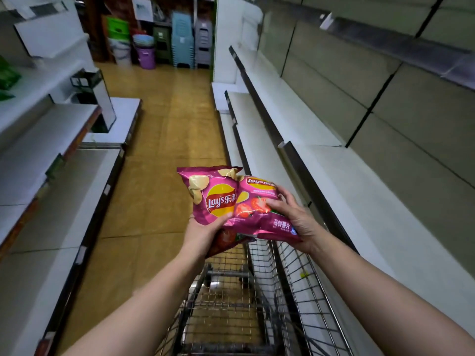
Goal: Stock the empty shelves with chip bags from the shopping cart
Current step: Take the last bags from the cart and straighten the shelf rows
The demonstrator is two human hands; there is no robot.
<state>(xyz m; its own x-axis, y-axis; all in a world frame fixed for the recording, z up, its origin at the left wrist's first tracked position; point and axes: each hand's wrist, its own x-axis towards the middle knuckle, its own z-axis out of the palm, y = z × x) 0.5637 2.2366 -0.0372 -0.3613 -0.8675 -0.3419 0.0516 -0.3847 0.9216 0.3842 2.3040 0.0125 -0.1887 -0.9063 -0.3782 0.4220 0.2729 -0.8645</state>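
Two pink Lay's chip bags are held above the front of the wire shopping cart (pixel 259 299). My left hand (pixel 203 232) grips the left bag (pixel 213 194) from below, thumb on its front. My right hand (pixel 295 217) holds the right bag (pixel 262 209), fingers spread over its tomato picture. Under my left hand a darker red bag (pixel 226 241) shows in part. The cart basket looks bare of bags where it shows. White shelves (pixel 359 206) without goods run along the right, close to the cart.
More white shelves (pixel 51 155) line the left, with green bags (pixel 7 75) at the far left edge. A tan tiled aisle floor (pixel 159 140) stretches ahead. Stacked plastic stools and buckets (pixel 164 47) stand at the far end. A small display stand (pixel 97 98) sits on the left.
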